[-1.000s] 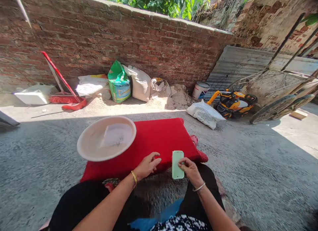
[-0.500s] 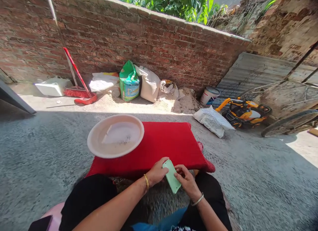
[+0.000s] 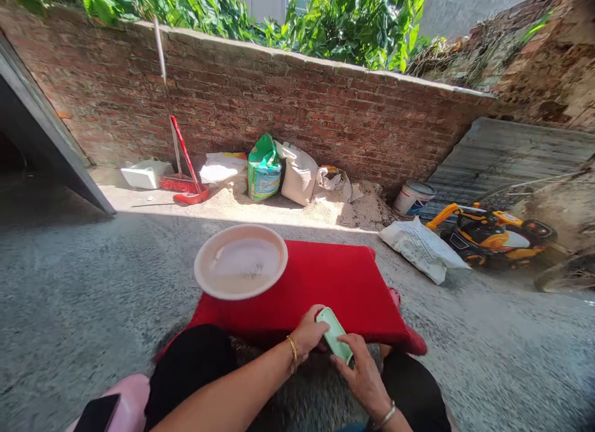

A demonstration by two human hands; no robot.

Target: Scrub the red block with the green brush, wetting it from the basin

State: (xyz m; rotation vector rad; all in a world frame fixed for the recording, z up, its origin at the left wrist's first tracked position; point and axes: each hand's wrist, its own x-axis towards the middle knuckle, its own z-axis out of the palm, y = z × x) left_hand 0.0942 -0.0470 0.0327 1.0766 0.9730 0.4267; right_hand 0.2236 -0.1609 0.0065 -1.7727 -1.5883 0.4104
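My left hand grips a pale green phone case by its upper left part, the thumb lying on its face. The case is tilted, with its top end to the left. My right hand has its thumb and fingers about the lower right end, the fingertips touching its face and edge. Both hands are over the near edge of a low table covered with red cloth. On the table's left part stands a wide pale pink basin holding shallow water and small dark bits.
A dark phone lies on a pink stool at lower left. Along the brick wall stand a red broom and dustpan, a green bag, a beige sack and a bucket. A toy digger is at right.
The view has shifted, so everything sits further right and lower. My right hand has slid toward the lower end of the phone case, its fingers now more spread. The case has tipped slightly.
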